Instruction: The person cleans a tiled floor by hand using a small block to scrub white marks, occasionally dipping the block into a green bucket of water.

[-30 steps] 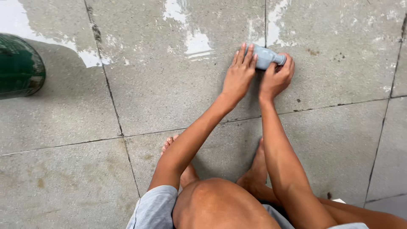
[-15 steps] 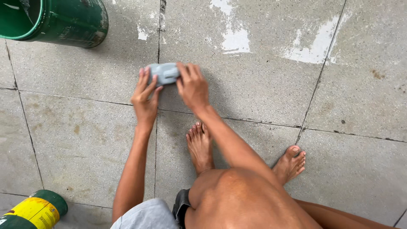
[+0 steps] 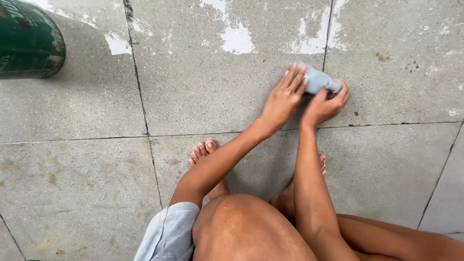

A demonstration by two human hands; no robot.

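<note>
A bottle (image 3: 319, 79) lies on the floor (image 3: 203, 96) under both hands, bucket (image 3: 29, 43) far left.

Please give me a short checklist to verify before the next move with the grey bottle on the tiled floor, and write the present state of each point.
1. Grey bottle lies on its side on the tiled floor: ok.
2. Left hand rests on the bottle's body: ok.
3. Right hand holds the neck end: ok.
4. Cap closed tight: cannot tell, fingers cover it.
5. Floor dry around the bottle: not ok, wet patches lie just beyond it.
6. Green bucket is well apart from the hands: ok.
</note>
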